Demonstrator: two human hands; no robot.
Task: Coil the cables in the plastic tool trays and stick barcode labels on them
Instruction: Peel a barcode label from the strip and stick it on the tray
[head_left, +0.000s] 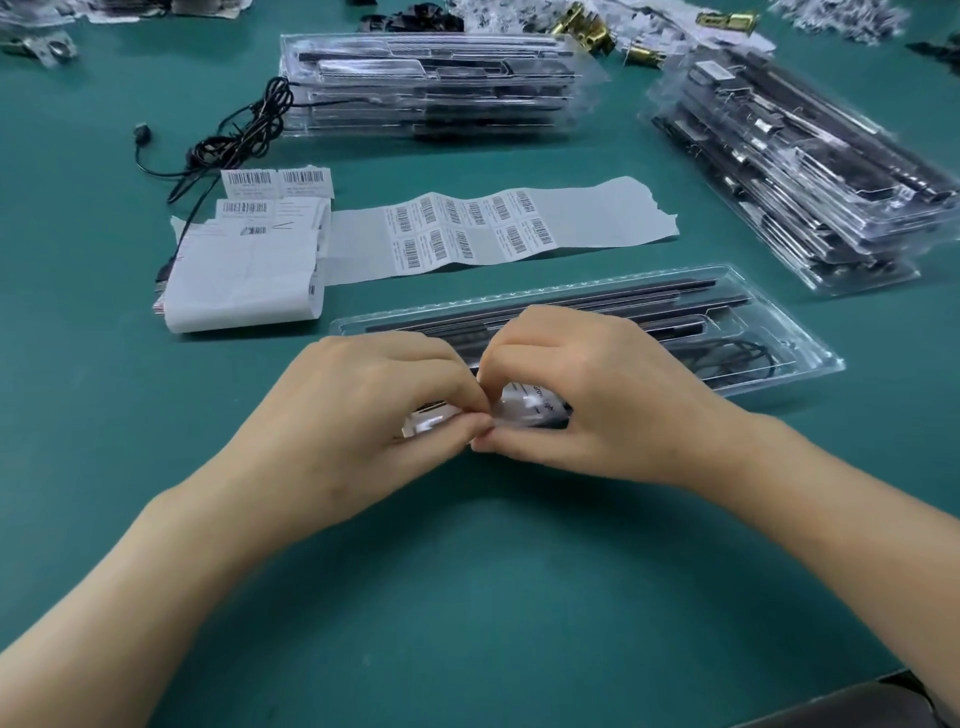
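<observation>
Pinching a small glossy piece (524, 408), white and clear with dark print, the left hand (363, 410) and right hand (597, 395) meet at the near edge of the clear tray (810, 358). Thumbs and forefingers of both hands are curled and clamped on the piece, tips touching each other; I cannot tell whether it is a label or a packet.

The tray is a long, shallow moulded shell of transparent plastic with a ribbed far rim. Slim black rods (623, 299) lie lengthwise in it, and a thin black cable (737, 358) sits looped in its right end.

Just behind the tray a wavy, pale label strip (467, 228) lies flat with barcode stickers in two rows. It runs from a folded paper stack (244, 275) behind the tray's left end. Farther behind, a tangled loose cable (244, 130) trails from a pile of trays (431, 88). A slanted second pile (805, 176) stands behind the tray's right end. Everything rests on a smooth green mat (467, 571).
</observation>
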